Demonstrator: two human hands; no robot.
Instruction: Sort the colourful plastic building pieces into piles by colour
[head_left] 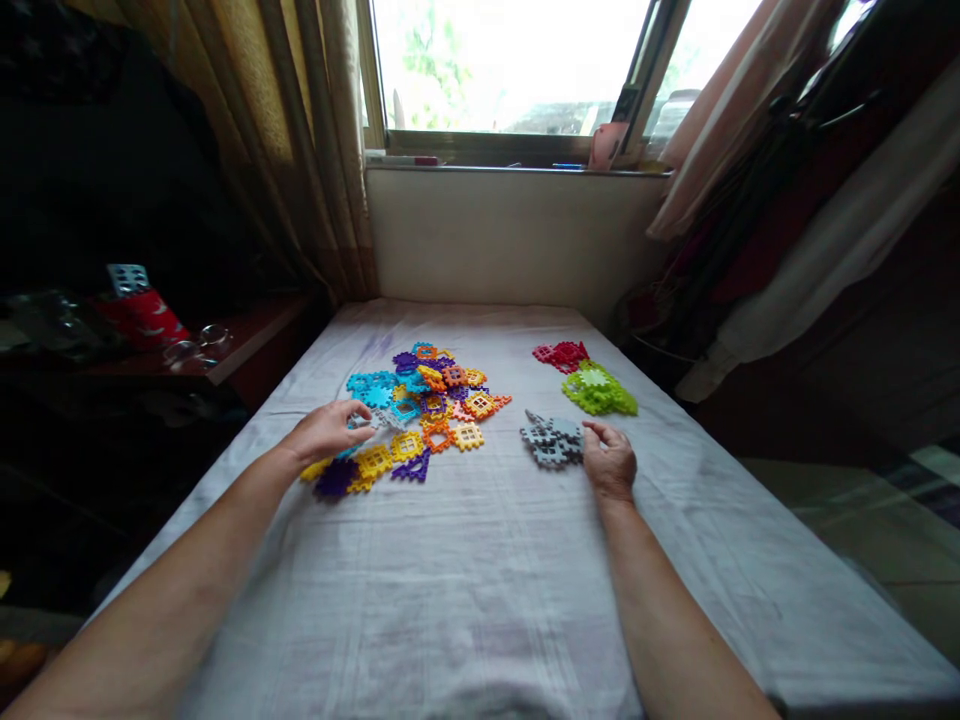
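Observation:
My left hand [330,432] is at the left side of a mixed heap of interlocking plastic building pieces [435,405] with toothed edges. Its thumb and fingers are curved and apart, right beside light grey pieces [386,420]. The heap holds blue, purple, yellow, orange and peach pieces, some with window-like cutouts. Over to the right, my right hand [611,462] has its fingers curled at the edge of a pile of grey building pieces [551,442], closed on a grey piece there. The fingertips are partly hidden.
Behind the grey pile lie a green pile [600,388] and a small red pile [562,354]. A pale cloth [450,600] covers the table. A dark side table [255,340] with eyeglasses [199,347] stands left; clothes [817,270] hang right. A window [510,70] is ahead.

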